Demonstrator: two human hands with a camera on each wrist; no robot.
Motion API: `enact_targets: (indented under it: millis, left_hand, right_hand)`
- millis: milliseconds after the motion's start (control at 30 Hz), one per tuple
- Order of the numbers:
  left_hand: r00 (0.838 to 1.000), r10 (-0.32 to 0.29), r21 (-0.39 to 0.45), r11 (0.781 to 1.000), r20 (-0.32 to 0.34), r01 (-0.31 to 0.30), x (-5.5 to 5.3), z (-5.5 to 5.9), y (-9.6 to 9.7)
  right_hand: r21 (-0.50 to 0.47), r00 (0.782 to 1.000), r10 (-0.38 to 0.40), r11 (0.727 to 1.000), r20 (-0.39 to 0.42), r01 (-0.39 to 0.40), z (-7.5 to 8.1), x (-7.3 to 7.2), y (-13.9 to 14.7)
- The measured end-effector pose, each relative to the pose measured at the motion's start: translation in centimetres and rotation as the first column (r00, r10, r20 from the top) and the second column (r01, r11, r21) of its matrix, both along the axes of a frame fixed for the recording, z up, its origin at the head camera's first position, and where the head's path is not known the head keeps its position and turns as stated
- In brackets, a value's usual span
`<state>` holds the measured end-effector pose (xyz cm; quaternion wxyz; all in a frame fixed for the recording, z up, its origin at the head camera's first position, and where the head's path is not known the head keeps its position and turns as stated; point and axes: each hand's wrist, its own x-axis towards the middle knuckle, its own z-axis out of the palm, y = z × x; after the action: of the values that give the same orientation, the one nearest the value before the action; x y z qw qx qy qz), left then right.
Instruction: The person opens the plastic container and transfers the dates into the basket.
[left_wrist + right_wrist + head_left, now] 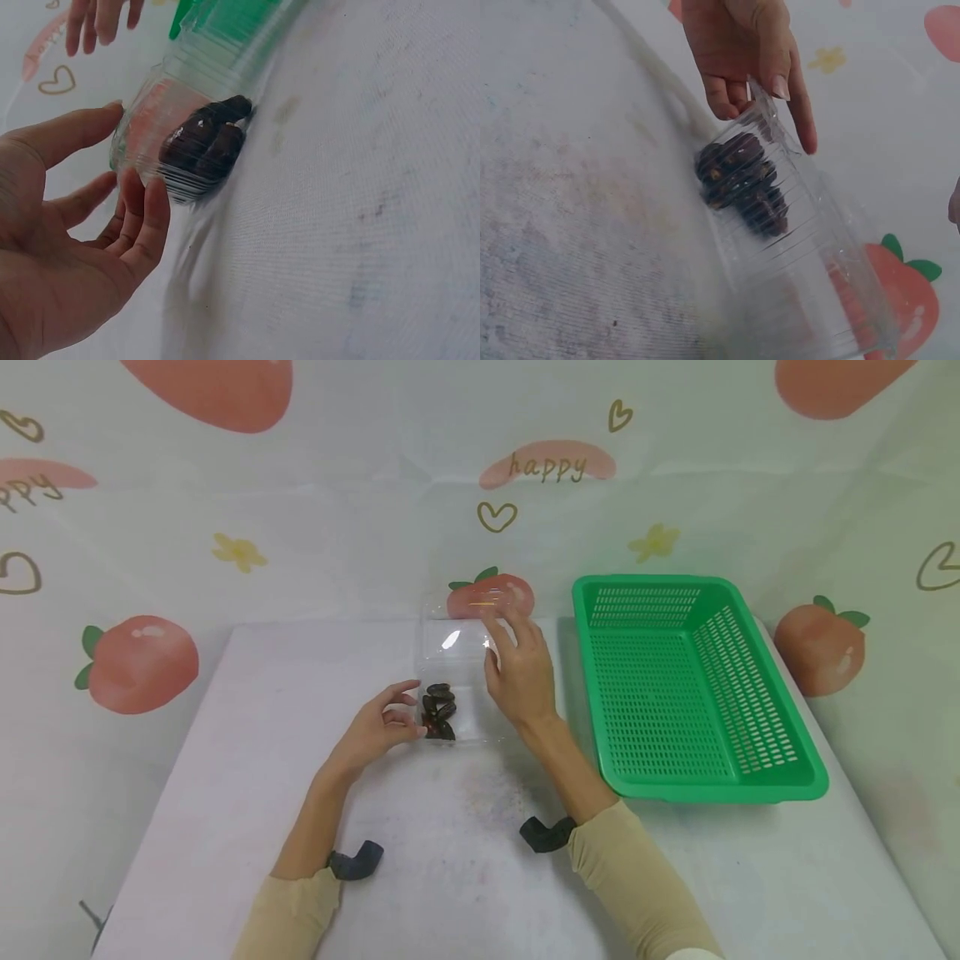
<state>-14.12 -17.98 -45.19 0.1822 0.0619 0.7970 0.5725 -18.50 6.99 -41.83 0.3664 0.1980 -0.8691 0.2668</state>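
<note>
A clear plastic clamshell box stands on the table, its see-through lid folded up at the back. Inside, along the left end, lie several dark, glossy pieces that look like dates; they also show through the ribbed wall in the right wrist view. My left hand holds the box's left end, thumb and fingers bent at its wall and rim. Above the right part of the box, in front of the lid, is my right hand, fingers spread and loosely bent, with nothing seen in them.
To the right of the box sits a green plastic basket with slotted walls. Both stand on a white-covered table. A white printed cloth hangs behind the table. Dark straps hang at both forearms.
</note>
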Motion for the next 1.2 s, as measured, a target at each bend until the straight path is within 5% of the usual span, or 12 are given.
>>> enact_targets:
  millis: [200, 400, 633, 800, 1200]
  left_hand:
    - [1.000, -0.018, 0.011, 1.000, -0.003, 0.018, -0.2, -0.1, 0.0]
    - [1.000, -0.019, 0.017, 1.000, -0.024, 0.019, -0.2, -0.2, -0.1]
    - [0.999, -0.049, 0.053, 0.997, -0.024, 0.050, -0.6, -0.3, 0.0]
    - [0.998, -0.066, 0.083, 0.994, -0.001, 0.066, -0.7, -0.2, 0.0]
    - [0.997, -0.052, 0.123, 0.991, 0.058, 0.044, 0.3, 0.1, -0.5]
  right_hand:
    - [-0.112, 0.983, 0.084, 0.991, 0.165, -0.066, -1.1, 0.7, -0.1]
    - [-0.315, 0.916, 0.280, 0.931, 0.288, -0.186, -1.9, 1.2, -0.3]
    - [-0.475, 0.792, 0.450, 0.848, 0.413, -0.234, -2.4, 1.7, -0.5]
    - [-0.532, 0.696, 0.510, 0.819, 0.505, -0.214, -2.6, 1.7, -0.7]
    - [-0.525, 0.516, 0.524, 0.836, 0.678, -0.158, -2.5, 1.8, -1.9]
